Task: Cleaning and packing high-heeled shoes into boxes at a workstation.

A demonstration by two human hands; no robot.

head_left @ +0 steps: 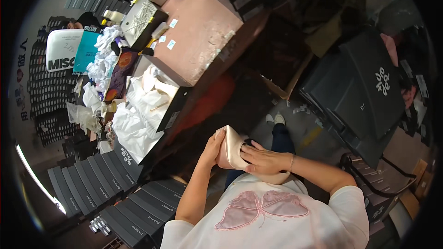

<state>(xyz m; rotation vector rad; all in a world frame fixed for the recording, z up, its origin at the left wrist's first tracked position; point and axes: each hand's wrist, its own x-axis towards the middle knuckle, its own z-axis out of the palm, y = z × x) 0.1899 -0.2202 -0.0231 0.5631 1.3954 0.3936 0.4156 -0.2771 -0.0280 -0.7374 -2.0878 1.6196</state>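
Observation:
I hold a beige pointed shoe (234, 150) in front of my chest with both hands. My left hand (213, 148) presses flat against its left side near the toe. My right hand (263, 160) lies over its right side, fingers spread across the upper. The shoe's toe points up and away from me. An open shoe box (177, 106) with white tissue paper (145, 99) in it sits on the table's near end, to the upper left of my hands.
A pink worktable (203, 32) stretches away, strewn with crumpled paper, small stickers, an orange tool and boxes. Rows of dark shoe boxes (115, 189) stand at lower left. A dark bin (364, 97) is at right, the floor below.

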